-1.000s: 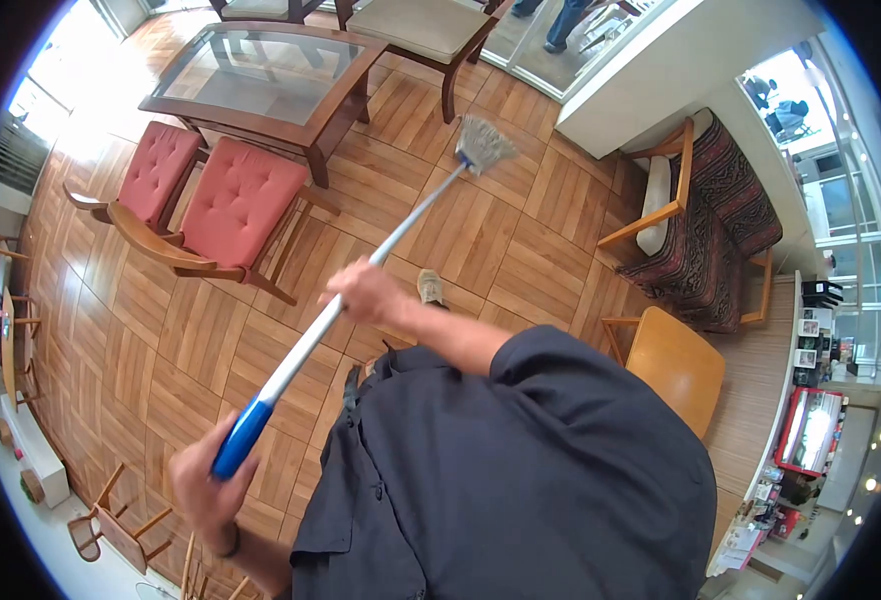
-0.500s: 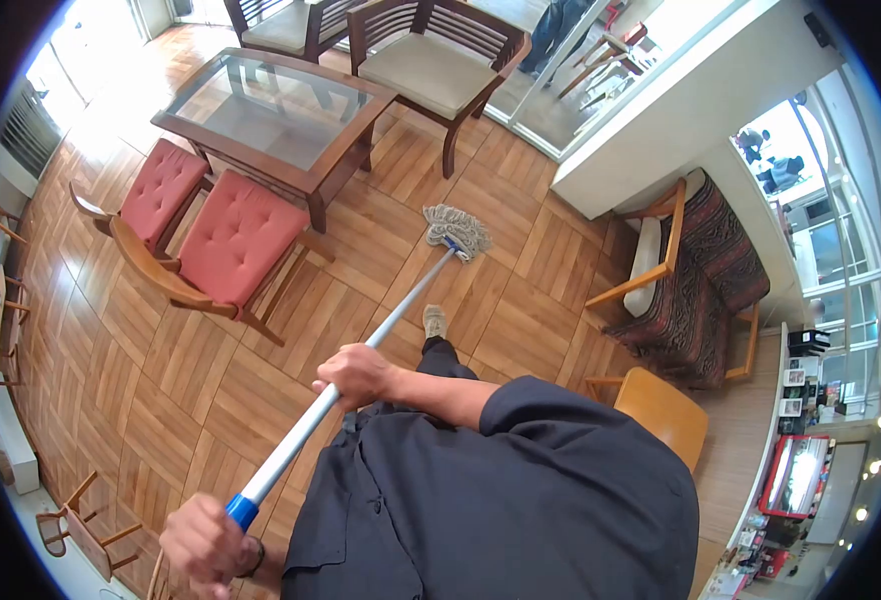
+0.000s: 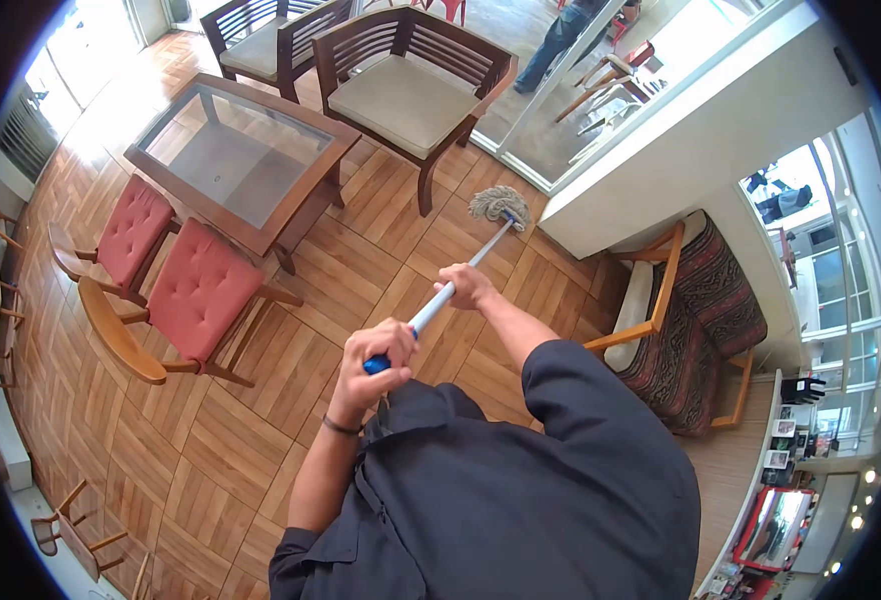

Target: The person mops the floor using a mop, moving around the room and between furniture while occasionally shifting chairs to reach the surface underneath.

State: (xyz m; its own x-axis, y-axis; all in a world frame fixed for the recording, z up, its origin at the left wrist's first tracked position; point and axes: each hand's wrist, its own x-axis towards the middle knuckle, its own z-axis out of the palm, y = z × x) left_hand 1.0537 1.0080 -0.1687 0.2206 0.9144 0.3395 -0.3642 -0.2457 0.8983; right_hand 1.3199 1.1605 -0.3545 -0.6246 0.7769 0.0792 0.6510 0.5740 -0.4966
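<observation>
A mop with a grey string head (image 3: 497, 206) rests on the wood-patterned floor, beside the corner of a white wall. Its pale metal handle (image 3: 432, 311) slants back toward my body. My left hand (image 3: 379, 352), with a dark band at the wrist, is wrapped round the blue grip at the handle's near end. Farther up the shaft, my right hand (image 3: 467, 287) is closed round it. Both arms reach forward from a dark shirt.
A glass-topped wooden table (image 3: 306, 190) stands ahead left, with red cushioned chairs (image 3: 204, 290) on its near side and a dark slatted armchair (image 3: 401, 100) behind. A patterned armchair (image 3: 696, 330) is on the right. Past the glass door (image 3: 536, 120) a person's legs (image 3: 558, 45) show.
The mop head has slid forward and right toward the wall corner. Both hands have moved forward with the handle, my left hand coming from the lower left to the middle.
</observation>
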